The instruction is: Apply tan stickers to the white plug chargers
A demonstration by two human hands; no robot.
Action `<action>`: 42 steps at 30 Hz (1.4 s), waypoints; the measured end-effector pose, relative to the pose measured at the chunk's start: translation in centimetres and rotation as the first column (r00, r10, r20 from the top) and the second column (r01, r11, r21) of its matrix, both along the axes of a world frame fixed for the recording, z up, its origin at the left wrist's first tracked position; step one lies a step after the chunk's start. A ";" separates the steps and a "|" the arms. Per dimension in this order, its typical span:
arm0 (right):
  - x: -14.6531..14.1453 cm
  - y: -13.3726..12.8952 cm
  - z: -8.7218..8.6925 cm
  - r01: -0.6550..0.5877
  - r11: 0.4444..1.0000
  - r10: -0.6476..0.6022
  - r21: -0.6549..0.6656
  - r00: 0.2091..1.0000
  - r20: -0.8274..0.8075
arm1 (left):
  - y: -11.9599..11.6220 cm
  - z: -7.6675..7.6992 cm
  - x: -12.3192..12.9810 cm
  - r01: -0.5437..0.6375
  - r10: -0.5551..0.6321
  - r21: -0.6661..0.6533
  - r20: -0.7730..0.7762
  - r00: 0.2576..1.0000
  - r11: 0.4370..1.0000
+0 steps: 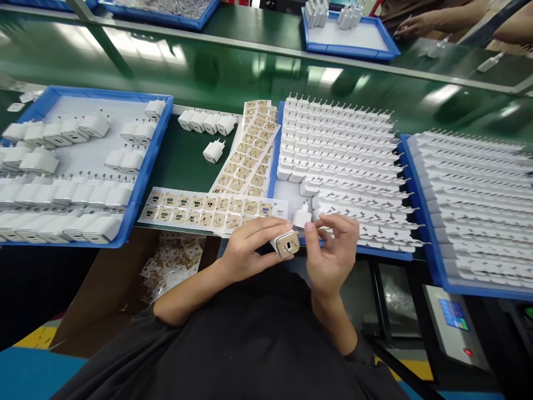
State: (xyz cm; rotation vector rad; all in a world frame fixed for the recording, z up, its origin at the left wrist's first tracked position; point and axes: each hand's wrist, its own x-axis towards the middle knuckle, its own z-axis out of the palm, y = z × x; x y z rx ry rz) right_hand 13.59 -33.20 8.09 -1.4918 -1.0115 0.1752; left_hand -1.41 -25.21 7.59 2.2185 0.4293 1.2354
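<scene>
My left hand (pixel 254 247) is closed around a white plug charger (pixel 275 242), whose end face points toward me. A tan adhesive sticker (pixel 288 244) with cut-outs covers that face. Just to the right, my right hand (pixel 331 250) is raised, its fingers loosely curled and a small gap between thumb and forefinger. Nothing shows in it. Beyond its thumb, another white charger (pixel 302 215) stands prongs up at the near corner of a blue tray (pixel 272 166). A sheet of tan stickers (pixel 216 211) lies left of the hands, partly peeled.
More sticker sheets (pixel 250 150) lie behind. Loose chargers (pixel 214 151) stand on the green bench. Blue trays of chargers sit at left (pixel 137 205) and far right (pixel 428 244). Under the bench, a cardboard box (pixel 95 300) holds used sheets. Across the bench, a person's hand (pixel 416 25) shows.
</scene>
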 end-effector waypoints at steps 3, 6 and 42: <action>0.5 -0.3 0.0 -0.233 0.972 0.224 -0.001 0.934 -0.279 | -0.1 0.0 0.1 -0.015 0.016 -0.051 0.025 1.000 0.999; 0.4 -0.6 -0.1 -0.445 0.895 0.421 0.037 0.814 -0.400 | -0.2 -0.2 0.3 -0.030 0.034 -0.088 0.048 0.998 0.996; 2.0 2.0 1.0 -0.074 0.985 0.132 -0.155 0.904 0.407 | 2.3 -1.4 -2.7 -0.296 0.285 -0.395 -0.087 0.955 0.870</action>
